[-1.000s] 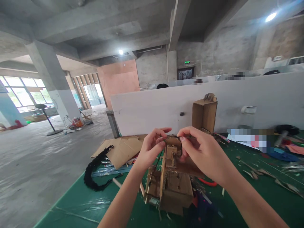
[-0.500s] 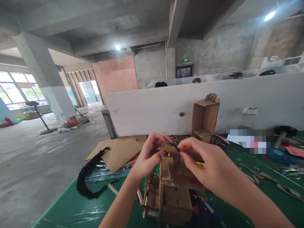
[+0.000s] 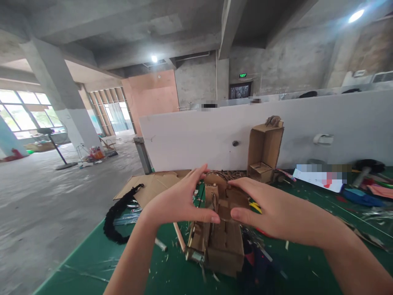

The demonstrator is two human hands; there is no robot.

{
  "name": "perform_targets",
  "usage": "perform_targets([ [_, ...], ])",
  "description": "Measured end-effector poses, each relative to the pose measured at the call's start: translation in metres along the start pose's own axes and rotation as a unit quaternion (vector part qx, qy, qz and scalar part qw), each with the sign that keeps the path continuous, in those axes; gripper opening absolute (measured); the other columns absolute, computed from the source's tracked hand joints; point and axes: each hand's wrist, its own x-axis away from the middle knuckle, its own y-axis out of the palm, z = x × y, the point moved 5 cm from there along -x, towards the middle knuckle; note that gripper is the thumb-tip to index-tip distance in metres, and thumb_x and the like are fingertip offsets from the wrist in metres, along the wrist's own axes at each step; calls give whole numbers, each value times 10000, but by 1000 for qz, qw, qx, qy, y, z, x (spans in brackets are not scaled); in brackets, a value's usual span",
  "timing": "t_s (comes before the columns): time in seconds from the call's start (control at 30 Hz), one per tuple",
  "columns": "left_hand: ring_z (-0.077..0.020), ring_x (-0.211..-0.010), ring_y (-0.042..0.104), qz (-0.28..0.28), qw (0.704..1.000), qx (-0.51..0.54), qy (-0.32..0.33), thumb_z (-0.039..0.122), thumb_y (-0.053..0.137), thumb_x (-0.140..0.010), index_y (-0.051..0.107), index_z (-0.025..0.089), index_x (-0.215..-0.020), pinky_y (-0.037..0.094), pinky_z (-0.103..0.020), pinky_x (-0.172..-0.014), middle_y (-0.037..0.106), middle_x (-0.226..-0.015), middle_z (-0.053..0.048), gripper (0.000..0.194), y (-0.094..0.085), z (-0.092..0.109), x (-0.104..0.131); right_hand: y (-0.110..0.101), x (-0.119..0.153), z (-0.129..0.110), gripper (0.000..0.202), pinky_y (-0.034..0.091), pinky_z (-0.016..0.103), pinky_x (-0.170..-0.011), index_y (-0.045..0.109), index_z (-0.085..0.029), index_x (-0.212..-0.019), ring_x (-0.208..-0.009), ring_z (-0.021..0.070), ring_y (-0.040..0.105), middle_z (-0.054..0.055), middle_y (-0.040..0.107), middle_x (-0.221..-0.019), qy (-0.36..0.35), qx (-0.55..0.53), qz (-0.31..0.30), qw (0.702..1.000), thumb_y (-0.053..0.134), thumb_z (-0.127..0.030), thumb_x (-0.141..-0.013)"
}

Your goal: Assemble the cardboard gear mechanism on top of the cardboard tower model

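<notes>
A brown cardboard model (image 3: 225, 252) stands on the green-covered table in front of me, with a round cardboard disc (image 3: 216, 179) at its far upper end. My left hand (image 3: 181, 200) is open at the model's left, its thumb stretched over the middle part and its fingers beside the disc. From the right, my right hand (image 3: 273, 209) reaches over the model, also open, thumb and fingers apart. Its index fingertip is close to the disc's right edge; whether it touches, I cannot tell. A wooden stick (image 3: 179, 237) leans at the model's lower left.
An upright open cardboard box (image 3: 270, 146) stands against the white partition (image 3: 190, 143). A black fuzzy strip (image 3: 112, 223) and flat cardboard sheets (image 3: 153, 184) lie left. Yellow-handled tool (image 3: 255, 206) shows by my right hand. Scraps dot the green tabletop (image 3: 172, 274).
Both hands have opened and let go of the disc. My thumbs have come down nearer to me, over the model's middle. The view has shifted slightly.
</notes>
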Motion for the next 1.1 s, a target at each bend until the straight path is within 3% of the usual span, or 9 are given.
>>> perform_targets([
  [0.17, -265, -954, 669, 76, 989, -130, -6, 342, 761, -681, 582, 262, -1255, 511, -277, -667, 685, -1144, -78, 606, -22, -4, 4, -1, 4, 5, 652, 507, 434, -861, 519, -226, -1333, -1216, 333, 507, 112, 515, -1380, 26, 29, 28, 999, 388, -653, -859],
  [0.3, -195, -619, 636, 115, 976, -185, -12, 266, 564, -844, 721, 247, -923, 434, -257, -507, 725, -779, -34, 176, -31, -11, 0, 6, 0, -4, 583, 523, 388, -809, 542, -220, -1313, -1097, 286, 596, 121, 581, -1296, 0, -31, 38, 999, 415, -592, -883],
  [0.4, -200, -684, 635, 126, 980, -143, -55, 196, 503, -840, 713, 229, -902, 481, -281, -595, 713, -814, -47, 221, -30, -29, -6, 10, -2, -22, 493, 535, 335, -710, 550, -222, -1291, -943, 222, 650, 108, 646, -1173, -29, -78, 47, 995, 390, -507, -923],
  [0.47, -207, -764, 651, 138, 986, 10, -90, 216, 531, -813, 690, 214, -965, 526, -308, -653, 703, -881, -62, 220, -24, -48, -5, 11, -3, -33, 434, 526, 331, -720, 573, -221, -1252, -931, 207, 651, 97, 658, -1147, -41, -89, 52, 994, 369, -446, -943],
  [0.57, -226, -907, 657, 183, 949, 214, -142, 260, 570, -786, 633, 189, -1033, 540, -393, -809, 666, -1074, -90, 265, -7, -76, 7, 9, 2, -36, 388, 515, 316, -726, 590, -245, -1210, -948, 200, 650, 71, 675, -1118, -57, -103, 45, 992, 350, -411, -954],
  [0.63, -253, -1021, 625, 201, 949, 205, -133, 234, 608, -753, 608, 188, -1075, 503, -416, -887, 667, -1079, -97, 325, 7, -83, 18, 10, 9, -24, 395, 512, 307, -658, 573, -259, -1214, -897, 204, 663, 64, 692, -1056, -21, -90, 39, 995, 330, -431, -953],
  [0.77, -276, -1174, 547, 144, 966, 194, -88, 293, 634, -787, 598, 199, -1087, 451, -412, -971, 642, -1170, -109, 317, 38, -79, 28, 35, 38, 23, 446, 498, 377, -569, 555, -216, -1219, -709, 263, 677, 85, 710, -871, 133, 45, -11, 990, 348, -472, -918],
  [0.93, -273, -1110, 589, 216, 948, 223, -71, 373, 669, -755, 556, 182, -1121, 471, -411, -931, 634, -1190, -115, 428, 35, -84, 8, 101, 79, 63, 362, 498, 452, -630, 669, -166, -803, -784, 356, 680, 157, 698, -854, 204, 130, -80, 967, 446, -445, -860],
  [1.1, -310, -1061, 608, 192, 951, 231, -69, 313, 761, -612, 666, 154, -837, 426, -449, -988, 727, -970, -99, 291, 36, -90, -18, 133, 96, 81, 239, 470, 365, -534, 582, -201, -836, -787, 310, 672, 125, 677, -877, 224, 106, 16, 969, 431, -385, -848],
])
